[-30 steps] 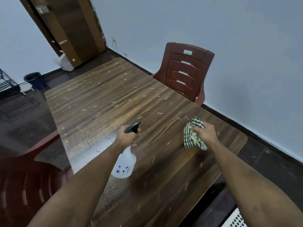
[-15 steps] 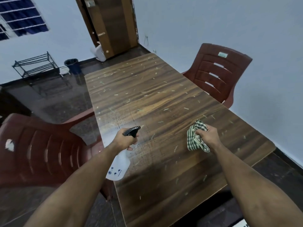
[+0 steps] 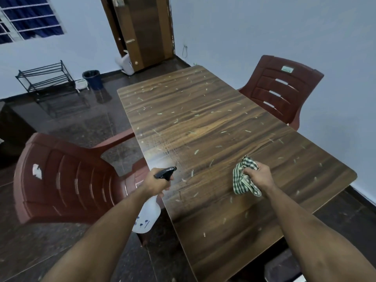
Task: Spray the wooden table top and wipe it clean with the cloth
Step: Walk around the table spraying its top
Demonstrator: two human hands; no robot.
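Observation:
A long wooden table top (image 3: 213,123) fills the middle of the view, strewn with several small pale scraps. My left hand (image 3: 156,183) grips a white spray bottle (image 3: 147,216) by its black trigger head, nozzle aimed over the table's left edge, where a wet patch glistens. My right hand (image 3: 257,176) holds a bunched green-and-white checked cloth (image 3: 242,179) just above the table on the near right side.
A red-brown plastic chair (image 3: 67,180) stands close at the table's left side, another chair (image 3: 282,88) at the right by the wall. A black rack (image 3: 45,78), a dark bin (image 3: 92,79) and a wooden door (image 3: 142,31) are at the far end.
The view has swung left, bringing the left chair, rack and window into sight. Both hands keep their hold; the bottle now hangs over the table's left edge.

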